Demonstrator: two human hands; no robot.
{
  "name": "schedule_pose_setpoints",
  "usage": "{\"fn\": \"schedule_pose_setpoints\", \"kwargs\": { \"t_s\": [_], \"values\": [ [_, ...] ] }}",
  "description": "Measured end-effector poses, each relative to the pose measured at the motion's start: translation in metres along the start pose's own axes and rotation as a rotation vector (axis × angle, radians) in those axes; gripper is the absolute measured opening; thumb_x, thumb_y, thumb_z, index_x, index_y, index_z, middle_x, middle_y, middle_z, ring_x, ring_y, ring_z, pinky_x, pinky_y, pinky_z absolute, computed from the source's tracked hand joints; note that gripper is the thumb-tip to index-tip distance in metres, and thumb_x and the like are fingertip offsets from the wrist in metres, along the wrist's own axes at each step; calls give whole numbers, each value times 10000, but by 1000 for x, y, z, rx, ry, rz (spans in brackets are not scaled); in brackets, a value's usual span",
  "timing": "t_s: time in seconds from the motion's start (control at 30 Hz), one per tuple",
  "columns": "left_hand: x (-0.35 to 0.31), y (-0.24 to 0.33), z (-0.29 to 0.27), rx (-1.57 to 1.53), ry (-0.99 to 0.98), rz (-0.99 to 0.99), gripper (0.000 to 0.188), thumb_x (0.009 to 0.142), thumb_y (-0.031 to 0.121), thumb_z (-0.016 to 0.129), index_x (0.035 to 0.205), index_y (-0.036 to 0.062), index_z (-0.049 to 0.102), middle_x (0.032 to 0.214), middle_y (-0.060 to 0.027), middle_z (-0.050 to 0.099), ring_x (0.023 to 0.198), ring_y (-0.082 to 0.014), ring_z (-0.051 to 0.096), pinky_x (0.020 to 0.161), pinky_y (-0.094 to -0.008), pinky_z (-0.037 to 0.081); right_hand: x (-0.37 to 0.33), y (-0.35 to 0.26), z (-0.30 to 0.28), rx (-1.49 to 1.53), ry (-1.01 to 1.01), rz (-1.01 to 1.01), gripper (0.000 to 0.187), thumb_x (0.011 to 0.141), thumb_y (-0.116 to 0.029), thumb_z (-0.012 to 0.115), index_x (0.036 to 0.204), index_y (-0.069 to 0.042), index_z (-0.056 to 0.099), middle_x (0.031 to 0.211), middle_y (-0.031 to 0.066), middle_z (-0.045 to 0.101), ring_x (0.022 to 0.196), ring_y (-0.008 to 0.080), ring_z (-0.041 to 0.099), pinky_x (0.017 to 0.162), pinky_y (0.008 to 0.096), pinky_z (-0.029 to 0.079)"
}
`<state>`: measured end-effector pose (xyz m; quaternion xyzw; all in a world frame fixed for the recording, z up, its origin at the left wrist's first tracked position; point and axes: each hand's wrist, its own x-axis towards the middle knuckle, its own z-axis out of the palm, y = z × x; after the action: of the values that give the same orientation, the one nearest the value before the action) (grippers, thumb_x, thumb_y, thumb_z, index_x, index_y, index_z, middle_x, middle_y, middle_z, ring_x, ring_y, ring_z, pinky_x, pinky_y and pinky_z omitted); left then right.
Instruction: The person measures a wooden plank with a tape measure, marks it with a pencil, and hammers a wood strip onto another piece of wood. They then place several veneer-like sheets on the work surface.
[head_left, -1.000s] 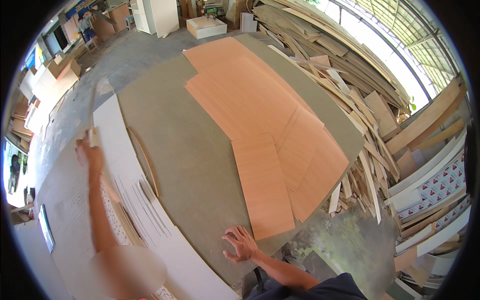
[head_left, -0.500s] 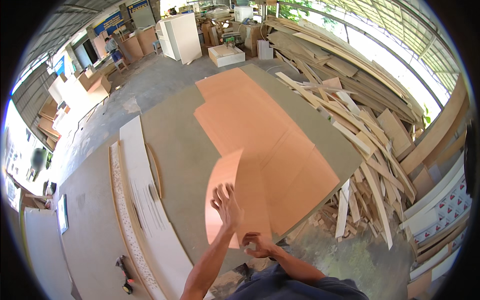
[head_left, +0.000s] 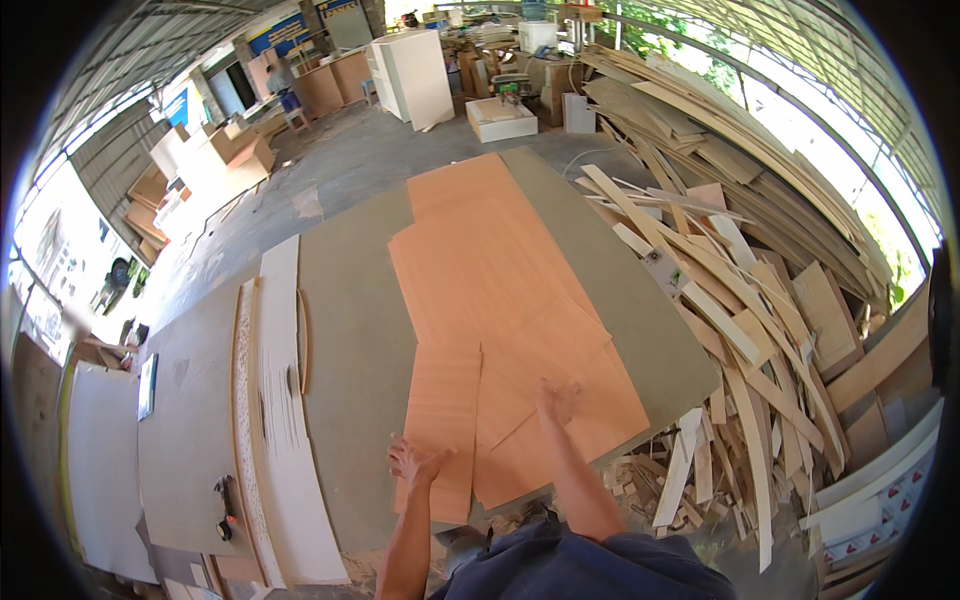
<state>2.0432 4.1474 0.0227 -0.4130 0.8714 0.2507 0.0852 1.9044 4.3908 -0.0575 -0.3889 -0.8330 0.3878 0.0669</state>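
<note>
A narrow orange-brown veneer sheet (head_left: 446, 385) lies flat at the near left of a group of overlapping larger veneer sheets (head_left: 480, 250). My left hand (head_left: 415, 464) is on its left edge near the front, fingers spread, gripping nothing. My right hand (head_left: 560, 402), slightly blurred, is over the larger sheets with fingers apart and nothing held. Whether its palm presses on the veneer I cannot tell. All the sheets rest on a wide grey-brown board table (head_left: 350, 300).
Left of the veneer lie a white board strip (head_left: 285, 400) with a splintered patch and a thin speckled strip (head_left: 244, 370). A black-and-orange tool (head_left: 225, 510) sits farther left. Wood offcuts (head_left: 740, 340) pile up at right. A white cabinet (head_left: 412, 80) stands behind; a person (head_left: 285, 95) is far off.
The narrow veneer sheet, curled up under my left hand before, now lies flat. My left hand has moved down and left; my right hand has moved forward and right over the larger sheets.
</note>
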Motion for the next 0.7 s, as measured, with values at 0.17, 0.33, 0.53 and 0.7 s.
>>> {"fn": "schedule_pose_setpoints", "kwargs": {
  "t_s": [0.17,0.33,0.53,0.7],
  "values": [
    [-18,32,-8,69,-162,-128,1350,449,467,937,1491,33,197,1495,-259,256,1398,-403,248,1123,-554,231,-17,-75,-34,-292,-112,106,1082,653,-578,796,1423,29,339,1404,220,433,1314,346,414,1064,473,356],
    [-19,29,12,-188,-45,-41,826,592,331,910,1242,6,517,1179,-189,561,1116,-302,536,953,-434,429,-3,-58,-33,-146,-80,-158,990,634,-429,800,1390,29,356,1409,227,415,1309,355,400,1044,475,340],
    [2,20,-14,-587,-67,146,193,883,147,720,954,-16,645,847,-89,631,758,-186,548,711,-338,461,7,-47,-56,-225,-270,-329,995,620,-355,854,1447,-57,387,1370,145,455,1288,343,404,1070,455,322],
    [49,56,-24,-745,-217,312,195,936,170,658,1003,-12,638,908,-63,635,812,-169,523,734,-347,447,19,-44,-71,-297,-366,-407,894,664,-318,830,1437,-96,440,1341,135,474,1278,318,412,1081,447,317]
  ]
}}
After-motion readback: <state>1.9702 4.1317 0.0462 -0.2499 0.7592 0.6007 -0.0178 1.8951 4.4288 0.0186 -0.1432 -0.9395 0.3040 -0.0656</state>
